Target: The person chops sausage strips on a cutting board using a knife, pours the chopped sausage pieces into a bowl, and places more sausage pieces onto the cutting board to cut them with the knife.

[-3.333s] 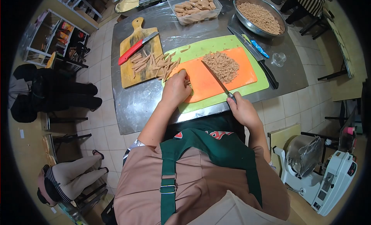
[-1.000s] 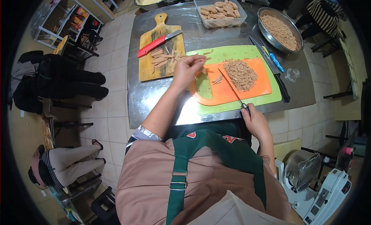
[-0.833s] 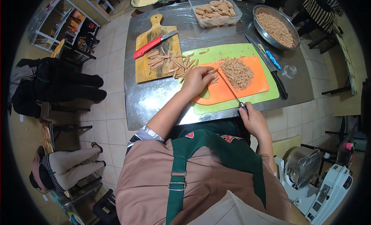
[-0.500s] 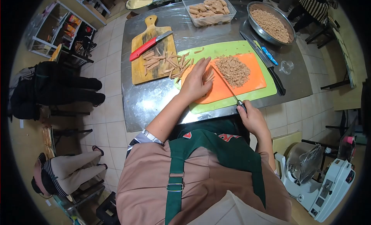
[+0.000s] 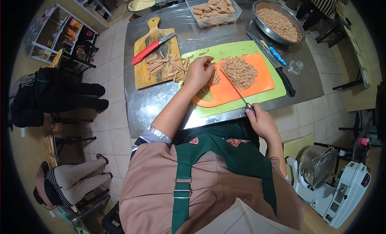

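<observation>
My right hand [image 5: 260,120] is closed round the dark handle of a knife [image 5: 234,87], whose blade lies across the orange board [image 5: 217,98], beside a pile of chopped brown pieces [image 5: 240,73]. On the left part of that board, my left hand [image 5: 200,73] has curled fingers over some thin strips [image 5: 216,78]; what they grip is hidden. Under the orange board is a green board [image 5: 241,47]. More strips [image 5: 159,64] lie on the wooden board [image 5: 142,78] to the left, below a red-handled knife [image 5: 150,50].
Behind the boards stand a clear tub of sausages [image 5: 215,20] and a metal bowl of chopped pieces [image 5: 277,24]. A black-handled knife [image 5: 284,79], a blue-handled knife [image 5: 277,56] and a small clear cup [image 5: 296,67] are at right. Other people stand at left and top right.
My left hand has drawn back to the left and its fingers have curled, uncovering strips and more of the orange board. The view has shifted slightly; the knife is still in my right hand.
</observation>
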### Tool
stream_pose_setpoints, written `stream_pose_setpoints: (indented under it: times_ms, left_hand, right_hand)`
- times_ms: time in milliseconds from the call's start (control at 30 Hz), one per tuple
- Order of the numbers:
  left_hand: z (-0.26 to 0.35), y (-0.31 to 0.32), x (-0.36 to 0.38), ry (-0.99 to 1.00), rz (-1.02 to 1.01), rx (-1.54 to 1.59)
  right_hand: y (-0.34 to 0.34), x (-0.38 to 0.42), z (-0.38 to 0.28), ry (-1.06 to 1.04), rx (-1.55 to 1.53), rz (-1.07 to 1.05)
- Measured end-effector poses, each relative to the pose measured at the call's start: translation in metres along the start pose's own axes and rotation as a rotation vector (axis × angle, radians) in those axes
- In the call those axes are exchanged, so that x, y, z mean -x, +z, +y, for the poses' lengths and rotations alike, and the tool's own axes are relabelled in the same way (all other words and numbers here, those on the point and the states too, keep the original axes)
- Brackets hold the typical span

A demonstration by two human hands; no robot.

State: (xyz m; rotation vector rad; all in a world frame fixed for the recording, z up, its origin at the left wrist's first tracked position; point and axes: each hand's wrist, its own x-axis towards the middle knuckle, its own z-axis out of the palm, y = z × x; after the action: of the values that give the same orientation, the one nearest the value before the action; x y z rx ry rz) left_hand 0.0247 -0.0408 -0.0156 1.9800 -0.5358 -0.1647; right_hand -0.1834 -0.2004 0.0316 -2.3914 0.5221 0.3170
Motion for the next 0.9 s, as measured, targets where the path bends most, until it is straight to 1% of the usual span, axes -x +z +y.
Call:
stream_pose_setpoints:
  times_ms: [67, 167, 300, 367, 400, 467, 500, 533, 600, 633, 667, 733, 767, 800, 867, 900]
  left_hand:
    - [0.013, -0.003, -0.005, 0.016, -0.115, -0.290]
    - [0.009, 0.003, -0.014, 0.050, -0.180, -0.357]
    - [0.011, 0.004, -0.019, 0.042, -0.236, -0.359]
    - [0.011, 0.001, -0.022, 0.006, -0.221, -0.258]
    - [0.009, -0.002, -0.024, 0.006, -0.222, -0.259]
    - [0.003, -0.010, -0.029, -0.094, -0.213, -0.100]
    - [0.013, -0.018, -0.026, -0.143, -0.233, -0.035]
    - [0.011, -0.021, -0.023, -0.144, -0.233, -0.036]
    - [0.008, -0.025, -0.019, -0.112, -0.279, -0.130]
    - [0.008, -0.026, -0.014, -0.087, -0.346, -0.123]
    - [0.008, -0.027, -0.009, -0.089, -0.343, -0.124]
    - [0.016, -0.031, 0.001, -0.077, -0.366, -0.257]
    - [0.018, -0.036, 0.005, -0.016, -0.348, -0.298]
    - [0.022, -0.042, 0.010, -0.016, -0.351, -0.297]
    - [0.027, -0.055, 0.016, 0.035, -0.475, -0.408]
    - [0.022, -0.056, 0.018, 0.033, -0.474, -0.409]
  right_hand:
    - [-0.001, 0.001, -0.001, 0.001, -0.007, 0.003]
    - [-0.001, 0.000, 0.001, -0.002, -0.010, 0.005]
    - [0.000, -0.001, 0.003, 0.004, -0.009, -0.005]
    - [0.000, -0.001, 0.003, 0.002, -0.003, -0.003]
    - [0.000, -0.001, 0.003, 0.001, 0.003, 0.000]
    - [0.001, -0.001, 0.003, 0.002, 0.000, 0.001]
    - [0.001, -0.001, 0.003, 0.001, -0.001, 0.002]
    - [0.001, -0.002, 0.003, 0.002, -0.002, 0.001]
    - [0.001, -0.003, 0.004, -0.011, -0.012, -0.005]
    - [0.002, -0.004, 0.005, -0.015, -0.012, -0.007]
    - [0.002, -0.005, 0.005, -0.013, -0.019, -0.007]
    - [0.003, -0.006, 0.005, -0.009, -0.027, -0.006]
    - [0.003, -0.006, 0.005, -0.014, -0.028, -0.002]
    - [0.003, -0.006, 0.005, -0.018, -0.029, 0.001]
    - [0.004, -0.006, 0.007, -0.025, -0.025, 0.010]
    - [0.005, -0.006, 0.008, -0.035, -0.021, 0.019]
